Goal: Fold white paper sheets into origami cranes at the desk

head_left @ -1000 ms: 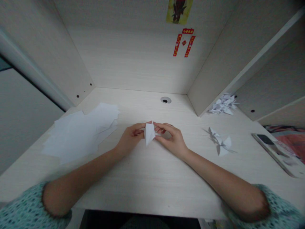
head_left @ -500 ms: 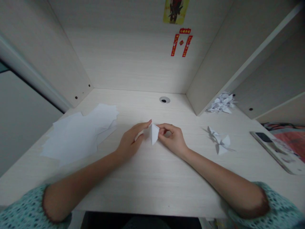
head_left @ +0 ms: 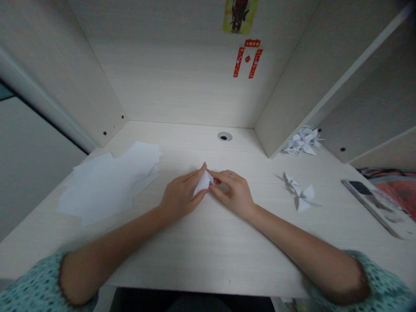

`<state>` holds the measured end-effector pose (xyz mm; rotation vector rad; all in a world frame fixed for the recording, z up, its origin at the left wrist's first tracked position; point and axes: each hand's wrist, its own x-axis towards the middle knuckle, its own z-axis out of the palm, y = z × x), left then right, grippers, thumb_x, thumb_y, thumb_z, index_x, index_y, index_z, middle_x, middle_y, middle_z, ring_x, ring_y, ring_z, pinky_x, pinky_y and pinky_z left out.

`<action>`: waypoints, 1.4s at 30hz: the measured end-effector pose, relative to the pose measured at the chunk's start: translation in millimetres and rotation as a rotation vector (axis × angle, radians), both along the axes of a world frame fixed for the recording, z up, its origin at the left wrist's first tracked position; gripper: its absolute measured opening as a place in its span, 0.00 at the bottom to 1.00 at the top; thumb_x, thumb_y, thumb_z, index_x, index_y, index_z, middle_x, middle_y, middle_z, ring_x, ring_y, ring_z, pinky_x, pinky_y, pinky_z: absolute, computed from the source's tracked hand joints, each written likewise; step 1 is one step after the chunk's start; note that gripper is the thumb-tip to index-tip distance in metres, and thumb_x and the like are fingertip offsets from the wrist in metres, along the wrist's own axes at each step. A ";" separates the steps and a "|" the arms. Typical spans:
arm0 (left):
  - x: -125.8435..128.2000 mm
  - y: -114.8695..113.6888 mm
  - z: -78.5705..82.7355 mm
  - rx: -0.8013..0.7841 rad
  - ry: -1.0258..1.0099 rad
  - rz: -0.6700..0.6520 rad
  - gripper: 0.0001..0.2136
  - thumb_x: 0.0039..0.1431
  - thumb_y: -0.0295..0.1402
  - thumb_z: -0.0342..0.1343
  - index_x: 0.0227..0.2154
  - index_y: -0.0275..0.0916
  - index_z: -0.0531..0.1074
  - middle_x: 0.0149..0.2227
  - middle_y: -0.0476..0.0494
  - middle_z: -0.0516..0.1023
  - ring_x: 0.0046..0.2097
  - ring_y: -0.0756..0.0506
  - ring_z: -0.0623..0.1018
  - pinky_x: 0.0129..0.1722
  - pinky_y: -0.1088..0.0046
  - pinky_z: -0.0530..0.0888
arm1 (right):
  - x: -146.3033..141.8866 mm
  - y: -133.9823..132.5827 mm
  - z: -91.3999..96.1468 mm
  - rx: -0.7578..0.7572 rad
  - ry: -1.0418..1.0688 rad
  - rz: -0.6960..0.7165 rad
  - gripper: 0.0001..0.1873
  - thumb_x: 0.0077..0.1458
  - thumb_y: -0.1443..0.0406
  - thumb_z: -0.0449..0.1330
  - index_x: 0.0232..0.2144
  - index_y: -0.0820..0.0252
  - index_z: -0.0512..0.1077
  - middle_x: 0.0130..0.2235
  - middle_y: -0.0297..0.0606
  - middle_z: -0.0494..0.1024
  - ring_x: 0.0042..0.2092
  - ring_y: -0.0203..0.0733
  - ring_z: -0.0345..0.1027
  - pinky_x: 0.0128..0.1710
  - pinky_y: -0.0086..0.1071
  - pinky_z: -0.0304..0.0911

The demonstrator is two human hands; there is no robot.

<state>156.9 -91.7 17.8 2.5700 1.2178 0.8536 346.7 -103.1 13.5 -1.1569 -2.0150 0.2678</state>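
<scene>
Desk (head_left: pixel 182 255), pale and wood-grained, fills most of the frame, running from the lower edge up to the back panel. Largest item on it: loose white sheets (head_left: pixel 104 186), overlapping in an uneven spread, left of centre. Next, a phone (head_left: pixel 378 208) lying flat at the right edge, camera block toward the upper left.

Hands, centre of frame. Left hand (head_left: pixel 178 190): narrow grip, fingers along the far side of the folded paper, thumb at the near side. Right hand (head_left: pixel 234 190): curled, index finger and thumb nearly together at the paper's right end; its other fingertips are partly hidden.

Upper right, against the partition: a heap of folded paper pieces (head_left: pixel 303 141). Below it, well apart from the hands, a small winged paper cluster (head_left: pixel 303 197), possibly two pieces; I cannot separate them from where I stand.

Smaller: the folded paper (head_left: pixel 202 183) itself, mid-frame, between both hands, a peaked shape with a crease showing. Smallest: a ring (head_left: pixel 231 174) on the right hand.

Judgement: the step in hand looks like shaping or pressing a fold. The next move calls for a steady left grip, fine right fingertip control and layers kept aligned; slipping could skew the crease.
</scene>
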 end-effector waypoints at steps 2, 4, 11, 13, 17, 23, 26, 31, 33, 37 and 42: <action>-1.7 2.0 1.5 -0.039 -0.014 0.009 0.28 0.59 0.39 0.51 0.62 0.43 0.52 0.56 0.42 0.70 0.52 0.44 0.74 0.50 0.67 0.71 | 1.1 1.4 -0.6 -0.025 0.026 0.013 0.20 0.55 0.63 0.58 0.51 0.55 0.69 0.32 0.36 0.76 0.35 0.40 0.69 0.37 0.34 0.65; -2.7 3.0 2.9 -0.076 -0.009 0.026 0.27 0.60 0.40 0.50 0.61 0.43 0.54 0.55 0.43 0.70 0.51 0.43 0.74 0.49 0.66 0.71 | 1.6 3.0 -1.4 -0.056 0.080 0.032 0.20 0.54 0.61 0.59 0.51 0.55 0.69 0.32 0.36 0.76 0.34 0.39 0.69 0.37 0.33 0.65; -3.8 2.4 2.3 -0.024 0.015 0.050 0.25 0.60 0.40 0.50 0.59 0.42 0.58 0.48 0.41 0.77 0.46 0.43 0.77 0.45 0.67 0.74 | -1.1 6.3 -7.2 -0.213 0.250 0.002 0.16 0.54 0.61 0.59 0.45 0.56 0.72 0.29 0.34 0.76 0.30 0.36 0.68 0.33 0.31 0.66; -3.6 1.7 1.5 0.080 0.041 0.019 0.24 0.60 0.38 0.50 0.59 0.41 0.59 0.48 0.40 0.77 0.47 0.43 0.77 0.48 0.66 0.72 | -2.7 4.5 -7.0 -0.230 0.260 0.000 0.19 0.54 0.63 0.58 0.49 0.56 0.69 0.27 0.32 0.75 0.29 0.36 0.68 0.34 0.31 0.66; -1.7 -0.9 3.0 0.206 0.083 -0.053 0.23 0.60 0.34 0.50 0.58 0.39 0.60 0.48 0.40 0.77 0.46 0.45 0.78 0.53 0.66 0.70 | -4.8 -1.7 -2.6 -0.174 0.219 0.017 0.31 0.52 0.66 0.57 0.58 0.53 0.56 0.36 0.34 0.76 0.31 0.36 0.69 0.36 0.31 0.67; -1.4 -3.0 2.8 0.232 0.096 -0.015 0.17 0.59 0.36 0.51 0.51 0.42 0.69 0.43 0.43 0.80 0.42 0.44 0.79 0.47 0.66 0.73 | -5.2 -5.7 2.0 -0.080 0.123 0.058 0.22 0.54 0.68 0.54 0.52 0.53 0.64 0.41 0.37 0.76 0.35 0.38 0.70 0.39 0.33 0.67; -2.8 -2.5 -0.8 0.244 0.045 0.025 0.16 0.57 0.37 0.54 0.49 0.43 0.71 0.39 0.43 0.81 0.39 0.44 0.80 0.44 0.67 0.74 | -6.3 -5.6 2.2 -0.119 0.177 0.041 0.19 0.54 0.69 0.55 0.49 0.53 0.67 0.38 0.35 0.77 0.34 0.37 0.69 0.38 0.32 0.66; -4.1 -2.4 -2.4 0.295 -0.023 0.031 0.17 0.56 0.37 0.56 0.49 0.45 0.71 0.38 0.45 0.81 0.37 0.45 0.81 0.45 0.67 0.74 | -8.1 -3.0 -1.8 -0.198 0.357 0.076 0.16 0.53 0.68 0.55 0.46 0.55 0.69 0.36 0.36 0.76 0.32 0.36 0.68 0.34 0.31 0.66; -4.9 -2.4 0.8 0.290 -0.049 0.007 0.17 0.56 0.37 0.57 0.49 0.46 0.72 0.40 0.46 0.81 0.38 0.46 0.81 0.47 0.67 0.73 | -8.4 -0.8 -4.7 -0.245 0.452 0.114 0.15 0.54 0.66 0.56 0.45 0.56 0.69 0.33 0.35 0.75 0.30 0.35 0.67 0.33 0.31 0.66; -7.4 -2.7 9.9 0.304 -0.058 -0.053 0.14 0.55 0.36 0.57 0.46 0.47 0.73 0.43 0.49 0.80 0.42 0.46 0.80 0.48 0.68 0.73 | -9.2 3.6 -9.2 -0.354 0.585 0.160 0.13 0.53 0.63 0.59 0.42 0.58 0.70 0.29 0.34 0.73 0.28 0.34 0.66 0.32 0.30 0.66; -8.8 -3.2 13.7 0.404 -0.057 -0.095 0.13 0.56 0.34 0.57 0.45 0.46 0.73 0.43 0.50 0.79 0.44 0.48 0.79 0.48 0.70 0.73 | -11.0 4.4 -9.3 -0.437 0.664 0.164 0.12 0.50 0.63 0.61 0.39 0.59 0.71 0.28 0.33 0.74 0.28 0.34 0.67 0.31 0.29 0.65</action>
